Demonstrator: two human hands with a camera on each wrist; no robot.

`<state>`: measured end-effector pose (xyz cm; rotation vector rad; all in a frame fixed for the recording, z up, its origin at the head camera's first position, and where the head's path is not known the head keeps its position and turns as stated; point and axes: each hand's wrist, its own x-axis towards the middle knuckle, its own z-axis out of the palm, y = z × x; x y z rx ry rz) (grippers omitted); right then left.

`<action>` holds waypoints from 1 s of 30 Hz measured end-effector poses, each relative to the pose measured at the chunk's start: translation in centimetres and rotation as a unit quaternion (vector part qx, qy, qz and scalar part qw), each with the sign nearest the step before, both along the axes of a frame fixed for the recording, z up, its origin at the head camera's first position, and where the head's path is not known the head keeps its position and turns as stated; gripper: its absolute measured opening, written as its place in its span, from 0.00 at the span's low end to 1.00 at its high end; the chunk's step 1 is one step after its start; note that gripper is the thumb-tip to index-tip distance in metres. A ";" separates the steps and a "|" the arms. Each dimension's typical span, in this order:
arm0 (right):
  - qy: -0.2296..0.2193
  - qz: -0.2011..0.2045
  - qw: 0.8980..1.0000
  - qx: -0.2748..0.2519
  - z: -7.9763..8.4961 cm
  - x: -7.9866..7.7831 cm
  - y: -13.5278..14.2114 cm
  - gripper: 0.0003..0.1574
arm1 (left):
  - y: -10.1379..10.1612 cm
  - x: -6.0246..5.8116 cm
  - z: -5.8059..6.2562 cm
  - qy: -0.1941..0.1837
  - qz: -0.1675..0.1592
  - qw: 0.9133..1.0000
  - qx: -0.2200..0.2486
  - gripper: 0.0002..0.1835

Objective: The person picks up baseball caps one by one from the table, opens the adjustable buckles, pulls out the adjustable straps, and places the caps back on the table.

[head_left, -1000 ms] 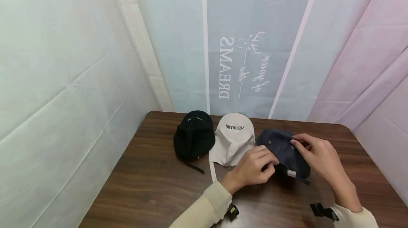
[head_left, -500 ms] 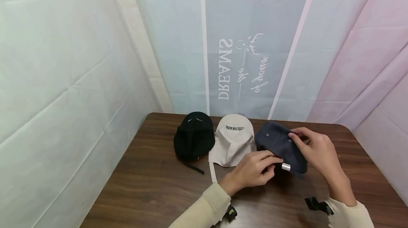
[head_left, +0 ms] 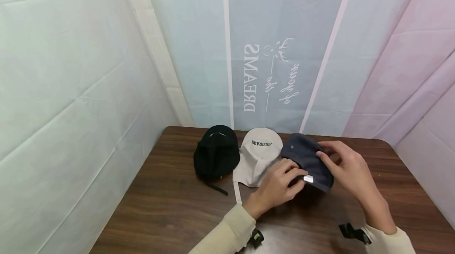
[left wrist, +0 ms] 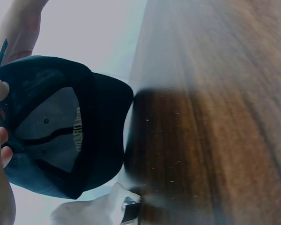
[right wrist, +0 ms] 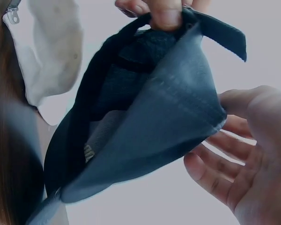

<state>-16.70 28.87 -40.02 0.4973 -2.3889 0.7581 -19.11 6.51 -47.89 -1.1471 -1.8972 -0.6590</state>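
Observation:
A navy baseball cap (head_left: 309, 159) is held by both hands at the right of the row of caps. My left hand (head_left: 277, 185) pinches its back edge near the strap, beside a small shiny clasp or tag (head_left: 308, 179). My right hand (head_left: 350, 169) grips the crown from the right, thumb on the near side. In the left wrist view the hollow inside of the cap (left wrist: 51, 122) shows, with its brim (left wrist: 112, 122) towards the table. The strap end (right wrist: 227, 37) sticks out past the left fingers in the right wrist view.
A white cap (head_left: 261, 159) marked COLORADO lies just left of the navy one, its strap hanging towards me. Left of that lies a black cap (head_left: 217, 151). The brown wooden table (head_left: 160, 206) meets fabric hangings (head_left: 199, 88) behind and at the sides.
Both hands have brought the navy cap slightly left and away from me, closer to the white cap. It has turned a little; its strap end no longer shows in the head view.

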 end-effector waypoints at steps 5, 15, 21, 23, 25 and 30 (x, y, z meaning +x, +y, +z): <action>0.089 0.038 0.995 -0.012 -0.1 0.3 -0.2 0.30 | -0.4 0.0 0.7 -0.004 0.024 0.999 0.037 0.09; 0.146 0.121 0.982 -0.013 -0.1 1.5 -0.6 0.28 | -0.8 -0.1 1.9 -0.018 0.029 0.995 0.090 0.09; 0.154 0.113 0.981 0.005 -0.2 2.0 -1.2 0.38 | -0.9 0.1 2.6 -0.021 0.015 0.994 0.109 0.09; 0.162 0.103 0.981 0.011 -0.3 2.0 -1.4 0.40 | -0.9 0.2 2.9 -0.022 0.010 0.993 0.113 0.09; 0.167 0.095 0.981 0.013 -0.4 2.0 -1.6 0.40 | -0.9 0.3 3.1 -0.022 0.004 0.993 0.116 0.09; 0.189 0.093 0.977 -0.012 -0.1 2.2 -2.2 0.37 | -1.0 0.6 4.0 -0.016 -0.007 0.993 0.119 0.09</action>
